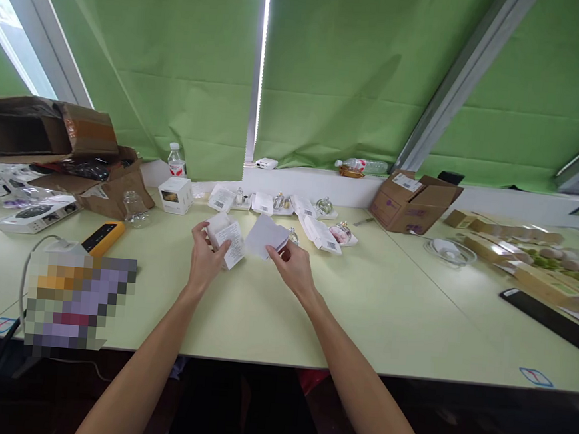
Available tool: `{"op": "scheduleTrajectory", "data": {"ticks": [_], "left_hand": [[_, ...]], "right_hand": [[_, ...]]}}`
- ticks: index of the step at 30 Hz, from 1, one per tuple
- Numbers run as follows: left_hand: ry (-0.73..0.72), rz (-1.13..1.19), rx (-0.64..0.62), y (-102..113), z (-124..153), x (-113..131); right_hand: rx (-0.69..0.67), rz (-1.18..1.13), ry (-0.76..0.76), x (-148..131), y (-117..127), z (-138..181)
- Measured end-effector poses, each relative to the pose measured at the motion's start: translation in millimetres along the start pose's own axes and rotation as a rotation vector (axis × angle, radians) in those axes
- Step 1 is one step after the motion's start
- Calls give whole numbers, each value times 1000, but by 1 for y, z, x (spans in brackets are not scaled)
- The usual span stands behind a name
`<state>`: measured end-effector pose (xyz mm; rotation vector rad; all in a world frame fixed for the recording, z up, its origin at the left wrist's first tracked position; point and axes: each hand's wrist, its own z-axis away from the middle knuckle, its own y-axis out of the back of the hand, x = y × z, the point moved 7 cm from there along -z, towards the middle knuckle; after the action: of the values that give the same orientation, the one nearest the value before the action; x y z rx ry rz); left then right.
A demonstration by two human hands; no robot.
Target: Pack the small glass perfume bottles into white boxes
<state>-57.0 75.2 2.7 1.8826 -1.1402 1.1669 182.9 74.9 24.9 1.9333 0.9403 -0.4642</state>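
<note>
My left hand point(204, 258) is closed around a small white box point(233, 245) with printed text on its side. My right hand point(293, 265) pinches a plain white sheet of folded paper or card point(262, 233), close to the box but apart from it. Partly hidden behind my right fingers is a small shiny bottle point(293, 233). Farther back lie several opened white cartons with barcodes, one of them a long carton point(322, 235). Beside them are small ornate glass bottles, including a pinkish one point(341, 232) and a greenish round one point(324, 206).
At the left are brown cardboard boxes point(111, 186), a clear jar point(135, 210), a white cube box point(175, 195) and a yellow-black device point(102, 237). To the right stand an open carton point(411, 203), a coiled white cable point(450, 252), egg-like items in trays and a black bar point(552, 321).
</note>
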Motion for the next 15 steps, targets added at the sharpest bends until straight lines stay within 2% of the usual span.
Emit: {"op": "scheduleTrajectory", "data": {"ticks": [11,15], "left_hand": [[-176,-339,-84,-10,5,8],[-197,-301,-78,-11,6,10]], "right_hand": [[28,-13,21,-5,3,0],[53,-14,34,-6,5,1]]}}
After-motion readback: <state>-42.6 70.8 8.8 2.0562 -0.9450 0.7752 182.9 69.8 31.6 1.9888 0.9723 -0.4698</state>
